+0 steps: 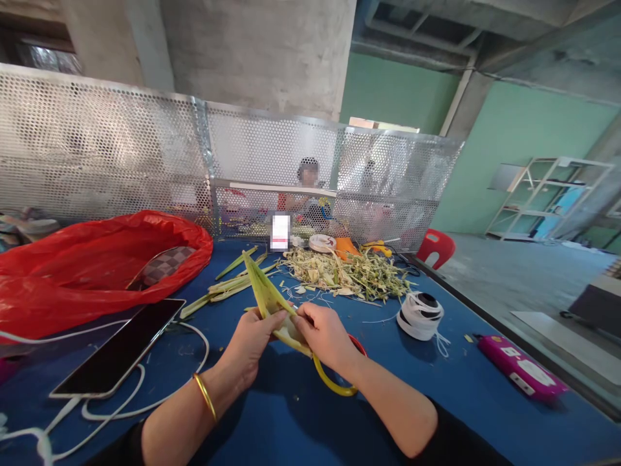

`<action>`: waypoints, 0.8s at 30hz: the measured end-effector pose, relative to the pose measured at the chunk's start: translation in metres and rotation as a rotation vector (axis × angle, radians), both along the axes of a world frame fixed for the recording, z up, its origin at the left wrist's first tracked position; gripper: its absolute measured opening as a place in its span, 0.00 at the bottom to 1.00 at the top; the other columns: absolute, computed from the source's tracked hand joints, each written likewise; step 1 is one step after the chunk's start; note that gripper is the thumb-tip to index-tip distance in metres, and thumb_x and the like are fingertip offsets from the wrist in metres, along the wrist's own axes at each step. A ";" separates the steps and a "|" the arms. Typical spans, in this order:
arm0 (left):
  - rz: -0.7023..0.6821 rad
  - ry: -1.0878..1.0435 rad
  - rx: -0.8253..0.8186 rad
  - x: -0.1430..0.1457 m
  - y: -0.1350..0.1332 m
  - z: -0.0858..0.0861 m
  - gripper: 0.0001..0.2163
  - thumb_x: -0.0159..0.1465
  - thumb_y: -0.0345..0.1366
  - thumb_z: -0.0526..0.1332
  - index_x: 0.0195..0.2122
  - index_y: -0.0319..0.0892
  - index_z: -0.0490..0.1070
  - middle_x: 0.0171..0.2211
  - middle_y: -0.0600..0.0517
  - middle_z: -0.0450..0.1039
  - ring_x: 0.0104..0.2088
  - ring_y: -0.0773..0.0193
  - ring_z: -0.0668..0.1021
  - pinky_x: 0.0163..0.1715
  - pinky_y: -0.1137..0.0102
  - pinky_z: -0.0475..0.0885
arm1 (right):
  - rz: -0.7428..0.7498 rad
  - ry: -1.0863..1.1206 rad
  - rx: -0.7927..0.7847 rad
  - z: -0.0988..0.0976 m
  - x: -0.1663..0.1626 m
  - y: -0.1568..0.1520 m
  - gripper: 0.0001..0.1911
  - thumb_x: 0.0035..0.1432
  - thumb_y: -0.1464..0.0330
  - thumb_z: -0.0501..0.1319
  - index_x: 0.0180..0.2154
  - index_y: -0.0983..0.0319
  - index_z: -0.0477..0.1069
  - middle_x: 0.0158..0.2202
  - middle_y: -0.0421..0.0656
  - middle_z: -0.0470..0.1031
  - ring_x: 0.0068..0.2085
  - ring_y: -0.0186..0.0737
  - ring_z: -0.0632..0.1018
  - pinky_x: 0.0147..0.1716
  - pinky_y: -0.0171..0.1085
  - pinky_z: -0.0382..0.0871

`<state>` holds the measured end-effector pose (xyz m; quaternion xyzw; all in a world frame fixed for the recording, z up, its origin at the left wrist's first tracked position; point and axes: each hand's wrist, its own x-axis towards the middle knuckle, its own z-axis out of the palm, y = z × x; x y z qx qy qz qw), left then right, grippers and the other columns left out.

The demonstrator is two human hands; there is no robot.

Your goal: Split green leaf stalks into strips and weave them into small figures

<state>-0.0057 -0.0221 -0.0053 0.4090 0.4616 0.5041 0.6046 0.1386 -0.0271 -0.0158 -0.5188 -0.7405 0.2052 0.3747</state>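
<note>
Both hands meet over the blue table around a folded green-yellow leaf whose pointed tip sticks up and to the left. My left hand is closed, pinching the leaf from the left; a gold bangle sits on that wrist. My right hand is closed on the leaf's lower part from the right. Under the right hand lie scissors with yellow and red handle loops; whether the hand touches them is hidden.
A red plastic bag fills the left. A dark tablet with white cables lies near my left arm. Loose leaves, a scrap pile, a string spool, a pink case. A perforated metal screen with a person behind.
</note>
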 end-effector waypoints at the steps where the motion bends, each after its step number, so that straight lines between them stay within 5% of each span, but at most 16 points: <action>1: 0.013 0.005 -0.005 0.000 0.000 -0.001 0.14 0.42 0.36 0.67 0.30 0.35 0.76 0.25 0.47 0.77 0.27 0.60 0.77 0.29 0.70 0.71 | 0.000 -0.028 0.006 0.000 -0.001 -0.001 0.10 0.58 0.68 0.56 0.24 0.61 0.63 0.20 0.35 0.64 0.23 0.31 0.64 0.24 0.30 0.52; 8: 0.141 0.091 0.033 -0.001 0.001 -0.004 0.11 0.43 0.34 0.65 0.27 0.34 0.75 0.25 0.48 0.77 0.25 0.62 0.76 0.27 0.70 0.70 | -0.091 -0.211 0.065 -0.002 -0.003 -0.006 0.10 0.51 0.64 0.64 0.32 0.59 0.65 0.26 0.36 0.72 0.26 0.33 0.70 0.24 0.31 0.50; 12: 0.158 0.125 0.044 0.000 0.001 -0.004 0.10 0.44 0.36 0.65 0.26 0.35 0.73 0.20 0.50 0.74 0.21 0.63 0.75 0.23 0.70 0.67 | -0.092 -0.371 0.243 -0.003 0.000 -0.007 0.03 0.58 0.67 0.57 0.33 0.60 0.65 0.28 0.38 0.73 0.26 0.34 0.71 0.24 0.33 0.48; 16: 0.163 0.134 0.025 0.000 0.001 -0.006 0.10 0.45 0.36 0.65 0.27 0.35 0.72 0.20 0.51 0.74 0.21 0.66 0.73 0.22 0.72 0.66 | -0.093 -0.469 0.375 -0.001 0.001 -0.008 0.09 0.63 0.69 0.51 0.31 0.61 0.65 0.27 0.40 0.73 0.24 0.34 0.70 0.24 0.35 0.47; 24: -0.114 0.206 -0.055 0.003 -0.007 0.002 0.16 0.50 0.42 0.64 0.35 0.36 0.76 0.31 0.45 0.79 0.28 0.62 0.78 0.25 0.72 0.69 | -0.191 -0.254 0.226 0.003 0.001 -0.006 0.08 0.58 0.70 0.54 0.27 0.60 0.66 0.21 0.37 0.69 0.23 0.32 0.68 0.24 0.32 0.49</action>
